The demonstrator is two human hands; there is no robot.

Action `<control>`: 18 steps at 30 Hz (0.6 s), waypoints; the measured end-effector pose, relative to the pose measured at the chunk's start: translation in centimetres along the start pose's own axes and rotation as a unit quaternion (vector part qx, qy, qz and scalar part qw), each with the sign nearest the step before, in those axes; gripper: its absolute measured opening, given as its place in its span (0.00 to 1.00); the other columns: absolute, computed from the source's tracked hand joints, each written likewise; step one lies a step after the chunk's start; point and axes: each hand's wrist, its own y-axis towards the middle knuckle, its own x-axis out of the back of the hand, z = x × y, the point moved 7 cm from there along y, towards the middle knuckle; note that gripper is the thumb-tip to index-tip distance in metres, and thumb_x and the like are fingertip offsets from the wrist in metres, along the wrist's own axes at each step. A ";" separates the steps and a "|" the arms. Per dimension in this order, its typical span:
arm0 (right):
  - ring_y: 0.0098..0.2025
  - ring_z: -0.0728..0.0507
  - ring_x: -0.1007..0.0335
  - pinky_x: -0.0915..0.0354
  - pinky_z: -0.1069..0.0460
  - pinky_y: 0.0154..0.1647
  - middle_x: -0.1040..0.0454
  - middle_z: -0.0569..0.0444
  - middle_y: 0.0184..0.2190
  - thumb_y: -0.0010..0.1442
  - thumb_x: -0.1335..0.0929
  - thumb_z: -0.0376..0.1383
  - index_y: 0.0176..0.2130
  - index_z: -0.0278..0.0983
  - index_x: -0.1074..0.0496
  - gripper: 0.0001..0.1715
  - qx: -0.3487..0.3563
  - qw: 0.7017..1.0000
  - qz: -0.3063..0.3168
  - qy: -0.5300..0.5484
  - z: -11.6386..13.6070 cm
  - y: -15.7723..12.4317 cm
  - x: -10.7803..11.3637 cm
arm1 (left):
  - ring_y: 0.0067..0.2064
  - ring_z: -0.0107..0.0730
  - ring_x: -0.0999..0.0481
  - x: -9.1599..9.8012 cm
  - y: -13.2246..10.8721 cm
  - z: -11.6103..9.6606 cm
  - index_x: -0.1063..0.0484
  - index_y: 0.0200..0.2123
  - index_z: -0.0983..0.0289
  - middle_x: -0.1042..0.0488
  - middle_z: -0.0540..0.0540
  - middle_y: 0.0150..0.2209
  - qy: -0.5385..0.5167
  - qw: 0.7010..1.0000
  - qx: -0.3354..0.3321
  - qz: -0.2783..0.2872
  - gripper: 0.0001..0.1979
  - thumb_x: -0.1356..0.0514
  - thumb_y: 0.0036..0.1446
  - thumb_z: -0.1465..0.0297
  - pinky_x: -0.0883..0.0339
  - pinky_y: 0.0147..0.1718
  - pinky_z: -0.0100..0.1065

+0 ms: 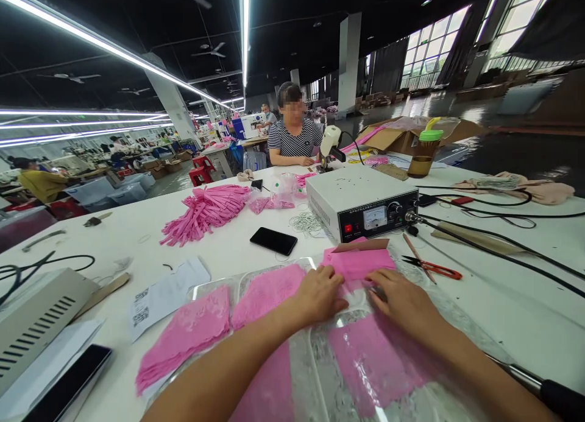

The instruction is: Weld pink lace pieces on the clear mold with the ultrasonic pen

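Observation:
My left hand (320, 293) has its fingers bent over the near left edge of a folded pink fabric piece (359, 263). The thumb points to the right across the clear plastic sheet (299, 373). At the piece's near right edge, my right hand (404, 299) has its fingers closed on the fabric; a small greyish thing by its thumb is too unclear to name. A brown cardboard strip (361, 245) lies along the fabric's far edge. Under my forearms, the plastic covers more pink fabric (377, 361). Pink fabric stacks (187, 327) lie to the left.
A control box with a dial (361, 196) stands just beyond my hands. Red-handled snips (434, 268), a phone (274, 240) and a heap of pink strips (208, 212) lie around. A black-handled metal tool (542, 385) is at lower right. Across the table sits a person (295, 133).

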 end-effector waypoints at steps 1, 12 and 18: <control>0.40 0.39 0.27 0.33 0.48 0.35 0.24 0.48 0.38 0.57 0.37 0.33 0.40 0.38 0.26 0.13 0.005 1.000 0.001 0.004 0.0 0.1 -0.1 | 0.45 0.41 0.28 -0.5 0.6 0.3 0.30 0.43 0.66 0.29 0.59 0.43 0.000 1.000 0.007 0.005 0.14 0.36 0.56 0.65 0.31 0.42 0.42; 0.45 0.34 0.32 0.35 0.42 0.45 0.29 0.42 0.44 0.55 0.36 0.36 0.42 0.36 0.28 0.15 0.004 0.996 -0.041 0.080 0.7 1.0 -0.2 | 0.43 0.34 0.26 1.8 2.1 2.2 0.31 0.47 0.66 0.28 0.57 0.46 -0.097 0.993 0.072 -0.008 0.12 0.43 0.64 0.66 0.29 0.43 0.41; 0.40 0.37 0.28 0.34 0.43 0.43 0.24 0.45 0.38 0.58 0.40 0.37 0.36 0.38 0.26 0.14 -0.018 0.984 -0.062 0.167 0.2 1.0 1.5 | 0.36 0.29 0.28 5.0 1.3 3.2 0.29 0.30 0.66 0.27 0.51 0.33 -0.191 0.979 0.064 -0.019 0.03 0.40 0.57 0.75 0.32 0.37 0.32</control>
